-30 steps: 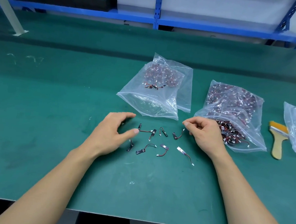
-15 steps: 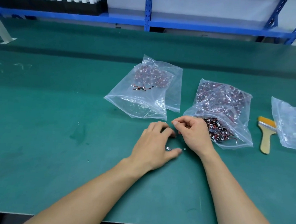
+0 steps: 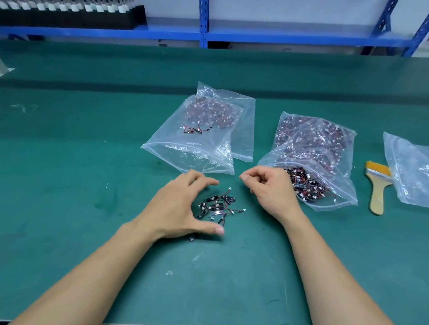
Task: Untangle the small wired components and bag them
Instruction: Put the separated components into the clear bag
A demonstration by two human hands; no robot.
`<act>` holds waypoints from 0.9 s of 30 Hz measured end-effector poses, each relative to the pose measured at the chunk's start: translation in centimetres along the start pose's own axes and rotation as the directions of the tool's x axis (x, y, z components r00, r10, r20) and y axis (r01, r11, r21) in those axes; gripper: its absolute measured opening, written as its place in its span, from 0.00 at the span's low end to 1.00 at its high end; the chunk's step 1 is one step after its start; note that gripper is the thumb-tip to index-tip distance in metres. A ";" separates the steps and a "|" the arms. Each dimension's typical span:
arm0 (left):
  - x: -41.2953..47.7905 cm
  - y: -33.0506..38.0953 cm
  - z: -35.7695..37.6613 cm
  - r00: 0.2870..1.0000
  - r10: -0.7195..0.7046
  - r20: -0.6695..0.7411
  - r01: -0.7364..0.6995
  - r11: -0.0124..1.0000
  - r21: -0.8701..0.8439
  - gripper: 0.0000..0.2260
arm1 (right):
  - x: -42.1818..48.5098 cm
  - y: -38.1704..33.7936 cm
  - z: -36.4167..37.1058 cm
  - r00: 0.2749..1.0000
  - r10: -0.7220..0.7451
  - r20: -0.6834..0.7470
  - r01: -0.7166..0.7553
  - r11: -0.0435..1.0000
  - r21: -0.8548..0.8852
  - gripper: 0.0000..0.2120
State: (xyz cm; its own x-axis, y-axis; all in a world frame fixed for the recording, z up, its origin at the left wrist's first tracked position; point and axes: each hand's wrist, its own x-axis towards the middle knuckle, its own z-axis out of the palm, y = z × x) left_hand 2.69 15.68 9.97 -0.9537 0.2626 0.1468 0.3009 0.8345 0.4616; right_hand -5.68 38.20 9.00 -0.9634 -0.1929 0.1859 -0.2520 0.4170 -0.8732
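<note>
Components (image 3: 215,206) that lay spread apart on the green bench (image 3: 55,203) a second ago now sit raked into one small heap, cupped by the left hand (image 3: 180,208), whose thumb and fingers curve wide around the pile without closing on it; one stray piece peeks out under the thumb. The right hand (image 3: 272,191) has drawn back beside the heap, fingers curled loosely, and whether it pinches anything cannot be told from this angle. Gathering suggests these pieces are untangled and ready for bagging. Behind the heap lies the open bag (image 3: 196,148), nearly empty near its mouth, with a few loose pieces and a denser cluster farther in. To its right, the fuller bag (image 3: 316,156) spills tangled stock at its opening. A brush (image 3: 377,187) and another bag (image 3: 418,172) lie farther right.
</note>
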 end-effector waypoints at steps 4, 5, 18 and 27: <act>0.8 1.8 1.2 0.989 0.128 0.068 -0.142 0.949 0.281 0.36 | 0.0 0.1 0.0 1.000 0.005 0.009 -0.005 1.000 0.005 0.07; 1.1 2.0 1.3 0.988 0.144 0.064 -0.157 0.940 0.302 0.31 | -0.1 0.1 0.1 1.000 0.006 0.013 -0.006 1.000 0.006 0.06; 1.4 1.5 1.4 0.969 0.206 -0.137 -0.155 0.937 0.312 0.15 | -0.2 -0.1 0.2 1.000 0.001 0.014 -0.001 1.000 -0.026 0.09; 4.4 6.8 -0.4 0.934 0.058 -0.354 -0.154 0.956 -0.250 0.06 | -0.4 -0.9 -0.1 0.999 -0.028 0.021 0.030 0.995 -0.099 0.11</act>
State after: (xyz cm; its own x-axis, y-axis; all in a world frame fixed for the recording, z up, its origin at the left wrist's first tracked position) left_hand 0.50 22.29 14.08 -0.8725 0.1220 0.4731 0.4345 0.6366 0.6371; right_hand -5.11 38.03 9.73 -0.9539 -0.2228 0.2010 -0.2885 0.4967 -0.8185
